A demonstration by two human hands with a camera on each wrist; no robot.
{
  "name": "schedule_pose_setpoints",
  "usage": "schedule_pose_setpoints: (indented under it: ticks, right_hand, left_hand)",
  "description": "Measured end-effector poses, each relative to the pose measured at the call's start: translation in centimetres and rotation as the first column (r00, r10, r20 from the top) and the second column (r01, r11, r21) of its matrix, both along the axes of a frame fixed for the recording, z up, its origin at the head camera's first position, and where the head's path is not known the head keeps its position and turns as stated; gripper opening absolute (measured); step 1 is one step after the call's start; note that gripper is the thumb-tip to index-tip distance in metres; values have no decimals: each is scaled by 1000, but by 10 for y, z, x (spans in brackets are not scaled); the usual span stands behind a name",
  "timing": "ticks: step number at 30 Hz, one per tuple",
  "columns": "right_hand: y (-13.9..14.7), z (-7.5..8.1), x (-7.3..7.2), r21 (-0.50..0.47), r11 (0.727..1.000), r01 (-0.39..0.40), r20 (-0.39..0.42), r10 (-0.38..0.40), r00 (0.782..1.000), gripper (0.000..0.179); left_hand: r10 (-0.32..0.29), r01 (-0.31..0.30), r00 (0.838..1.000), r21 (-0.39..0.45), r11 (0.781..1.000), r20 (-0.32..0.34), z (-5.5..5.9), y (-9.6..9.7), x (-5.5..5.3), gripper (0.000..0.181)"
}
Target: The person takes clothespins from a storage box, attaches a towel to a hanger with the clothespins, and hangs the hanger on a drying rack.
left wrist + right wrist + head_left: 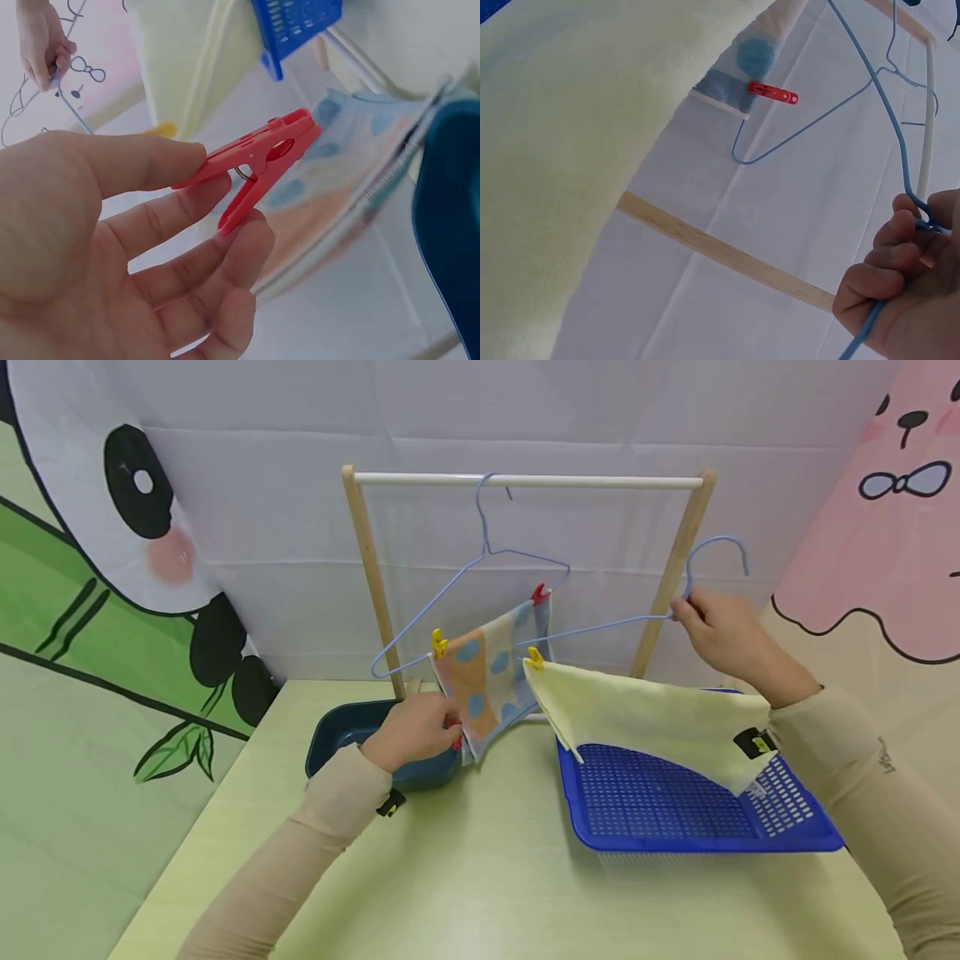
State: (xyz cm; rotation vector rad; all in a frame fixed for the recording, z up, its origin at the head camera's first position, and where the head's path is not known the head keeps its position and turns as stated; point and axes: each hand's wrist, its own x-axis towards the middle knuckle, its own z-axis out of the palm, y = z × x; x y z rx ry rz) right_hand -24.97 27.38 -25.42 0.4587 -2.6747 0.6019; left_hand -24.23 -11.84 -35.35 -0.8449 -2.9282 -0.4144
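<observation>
Between the thumb and fingers of my left hand (412, 731), a red clothespin (259, 142) is pinched by its handles, seen closely in the left wrist view. My right hand (731, 631) grips a blue wire hanger (615, 624) just below its hook. A pale yellow cloth (645, 702) hangs from that hanger, with a yellow clothespin (535, 658) at its left corner. On the rack, a second blue hanger (435, 604) carries a cloth with blue dots (487, 672), clipped by a yellow clothespin (438, 645) and a red one (772, 93).
The wood-framed rack with its white bar (600, 482) stands at the back of the table. A dark teal basin (431, 778) sits under my left hand. Below the yellow cloth lies a blue perforated basket (712, 845). Behind everything hangs a printed cloth backdrop (285, 518).
</observation>
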Motion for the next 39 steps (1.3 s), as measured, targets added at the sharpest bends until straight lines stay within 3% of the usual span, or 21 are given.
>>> schedule_pose_setpoints:
  ticks: [7, 13, 18, 26, 31, 39]
  right_hand:
    - [-10, -4, -1, 9, 1000, -7, 54, 6, 999, 39]
    - [-17, -8, -1, -16, 1000, -10, 148, 12, 989, 46]
    - [-24, -10, 1, -48, 999, -6, 204, 16, 979, 47]
    - [-29, -18, -1, -114, 993, -35, 229, 61, 971, 43]
    - [-31, -20, 1, -236, 971, -36, 307, 109, 945, 37]
    - [-36, -18, 6, -418, 908, -39, 396, 220, 891, 39]
  left_hand:
    - [-41, 41, 999, 39, 998, -19, 2, 15, 0, 4]
    - [-72, 75, 995, 52, 996, -66, 2, 27, -3, 22]
    - [-82, 89, 992, 72, 993, -97, 4, 37, -7, 23]
    - [-126, 132, 991, 137, 982, -50, 7, 53, -7, 26]
    - [-133, 132, 991, 141, 981, -7, 9, 65, -7, 31]
    - [-179, 172, 983, 158, 972, 31, 6, 80, -7, 35]
